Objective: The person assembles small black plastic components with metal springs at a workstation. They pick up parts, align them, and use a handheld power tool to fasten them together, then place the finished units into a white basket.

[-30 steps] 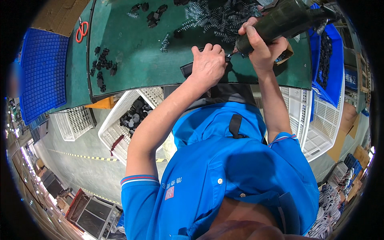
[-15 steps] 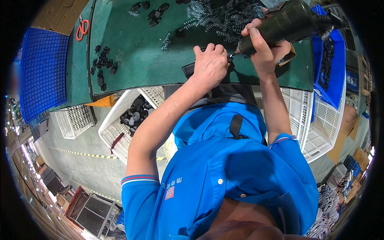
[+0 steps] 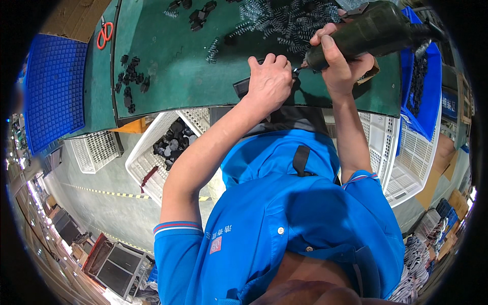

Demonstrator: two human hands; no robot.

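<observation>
My left hand is closed over a black plastic part at the table's near edge; most of that part is hidden under the palm. A dark power screwdriver lies in my right hand, with fingers and thumb wrapped round its front end. Its tip points left and meets the part beside my left fingertips. Whether the tip sits on a screw is too small to tell. Beyond my hands lies a heap of metal coil springs, with one spring apart from it.
Small black parts lie on the green table, left of my hands. Red-handled scissors and a blue ribbed tray are farther left. A blue bin of black pieces stands at right. White crates sit below the table edge.
Both hands, the screwdriver and the black part keep nearly the same pose. The screwdriver and right hand appear shifted very slightly to the right.
</observation>
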